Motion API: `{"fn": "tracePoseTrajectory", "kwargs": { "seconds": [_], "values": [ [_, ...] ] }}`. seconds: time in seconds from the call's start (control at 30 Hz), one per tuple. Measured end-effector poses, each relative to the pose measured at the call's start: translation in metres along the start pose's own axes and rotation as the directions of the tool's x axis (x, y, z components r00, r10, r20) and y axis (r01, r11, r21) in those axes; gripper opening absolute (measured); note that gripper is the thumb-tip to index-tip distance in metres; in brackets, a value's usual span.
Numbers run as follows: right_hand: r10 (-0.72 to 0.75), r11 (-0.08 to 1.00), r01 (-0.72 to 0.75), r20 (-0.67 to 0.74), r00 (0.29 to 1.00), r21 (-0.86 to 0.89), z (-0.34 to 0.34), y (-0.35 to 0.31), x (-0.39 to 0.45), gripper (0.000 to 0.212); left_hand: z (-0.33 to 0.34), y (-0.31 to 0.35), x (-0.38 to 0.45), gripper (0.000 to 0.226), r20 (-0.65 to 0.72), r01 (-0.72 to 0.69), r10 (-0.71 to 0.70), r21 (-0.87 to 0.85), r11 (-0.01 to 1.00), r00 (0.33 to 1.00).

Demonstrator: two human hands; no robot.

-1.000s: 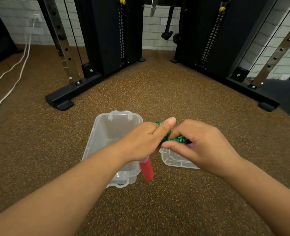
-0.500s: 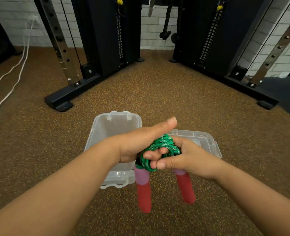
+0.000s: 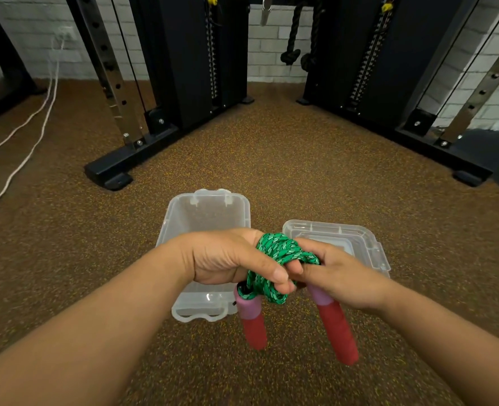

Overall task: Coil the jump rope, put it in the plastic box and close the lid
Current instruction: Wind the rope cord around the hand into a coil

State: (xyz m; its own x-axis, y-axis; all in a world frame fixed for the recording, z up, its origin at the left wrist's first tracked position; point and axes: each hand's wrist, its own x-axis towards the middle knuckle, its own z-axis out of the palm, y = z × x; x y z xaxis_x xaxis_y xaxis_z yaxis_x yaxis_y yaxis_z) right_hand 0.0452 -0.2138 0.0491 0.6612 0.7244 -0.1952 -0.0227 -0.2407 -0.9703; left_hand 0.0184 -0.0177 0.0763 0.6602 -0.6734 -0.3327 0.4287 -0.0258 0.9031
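The jump rope [image 3: 280, 253] is a green braided cord bunched into a tight coil, with two red and pink foam handles [image 3: 334, 326] hanging down from it. My left hand [image 3: 227, 259] grips the coil from the left, thumb pressed over the cord. My right hand [image 3: 342, 276] holds it from the right, fingers on the cord. Both hands hover above the floor, over the near right corner of the clear plastic box [image 3: 204, 212], which stands open with nothing in it. The clear lid [image 3: 359, 238] lies flat on the floor to the box's right.
Brown speckled rubber floor [image 3: 301, 171] all around. Black cable-machine frames [image 3: 154, 127] stand behind on the left and right [image 3: 418, 127]. White cables [image 3: 22, 142] trail along the floor at far left. A white brick wall is at the back.
The hands have lowered and turned the coil, so both handles now hang down in view. My left thumb has closed over the cord. The lid is now uncovered.
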Motion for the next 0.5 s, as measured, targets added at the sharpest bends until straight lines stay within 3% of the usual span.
{"fn": "tracePoseTrajectory", "kwargs": {
  "seconds": [0.17, 0.33, 0.5],
  "values": [
    [0.018, 0.999, -0.028, -0.194, 0.981, -0.046, 0.003, 0.007, 0.004, 0.012, 0.000, -0.002, 0.008, 0.023, -0.201, -0.022, 0.032, 0.056, 0.998, 0.979],
    [-0.024, 0.997, -0.001, -0.344, 0.938, -0.074, 0.003, 0.016, 0.006, 0.014, -0.004, -0.004, 0.013, 0.033, -0.448, -0.018, 0.113, 0.209, 0.978, 0.887],
    [-0.085, 0.996, 0.079, -0.411, 0.908, -0.032, 0.004, 0.012, 0.009, 0.013, 0.004, 0.002, 0.020, 0.022, -0.498, -0.052, 0.252, 0.380, 0.923, 0.830]
  ]
}}
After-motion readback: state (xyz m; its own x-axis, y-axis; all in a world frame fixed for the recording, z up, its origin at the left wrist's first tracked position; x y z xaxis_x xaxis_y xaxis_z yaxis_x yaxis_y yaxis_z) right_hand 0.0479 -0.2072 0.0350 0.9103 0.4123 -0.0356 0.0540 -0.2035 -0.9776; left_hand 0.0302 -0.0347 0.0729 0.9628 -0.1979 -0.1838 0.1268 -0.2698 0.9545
